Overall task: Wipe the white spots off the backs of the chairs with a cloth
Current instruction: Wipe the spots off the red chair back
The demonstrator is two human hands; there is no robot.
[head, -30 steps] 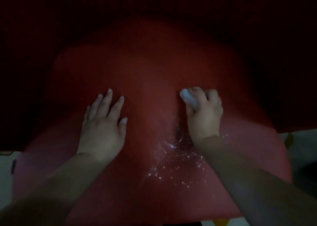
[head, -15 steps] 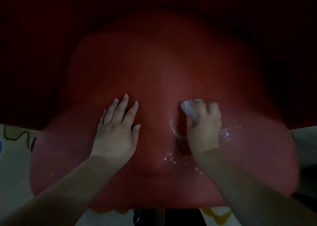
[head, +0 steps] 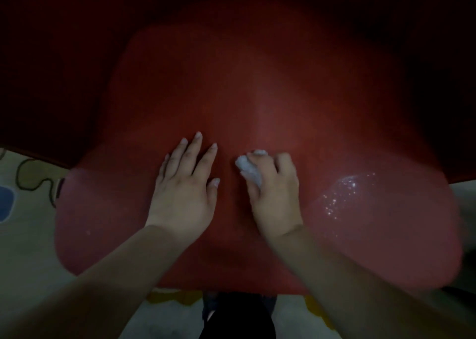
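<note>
Nearest, below the chair's near edge: a strip of pale floor [head: 31, 248] with yellow markings, and something dark [head: 237, 318] at the bottom middle, too dim to identify.

Above that, filling most of the view: the red chair back [head: 257, 94], smooth and curved, paler along its near edge, darkening toward the far edge.

Pressed flat on the chair back left of its middle line: the left hand [head: 184, 191], palm down, fingers straight and slightly spread, thumb out toward the middle, holding nothing.

Just beside it, right of the middle line and not touching it: the right hand [head: 277, 197], fingers curled tight round a small wadded white cloth [head: 248, 171]. Only a lump of the cloth visible, sticking out on the thumb side and touching the chair surface; the rest hidden under the curled fingers. A whitish smear on one fingertip at the hand's far side.

Toward the chair back's right edge, well apart from the cloth: a cluster of white spots [head: 342, 194], fine specks scattered in an arc with a faint streak along its upper part. A single faint speck near the left edge [head: 88, 232].

Farther off, past the left edge: patterned floor with a dark wavy outline [head: 33, 179] and a blue patch [head: 5, 204]. Beyond the far edge, only deep red darkness, nothing to make out.
</note>
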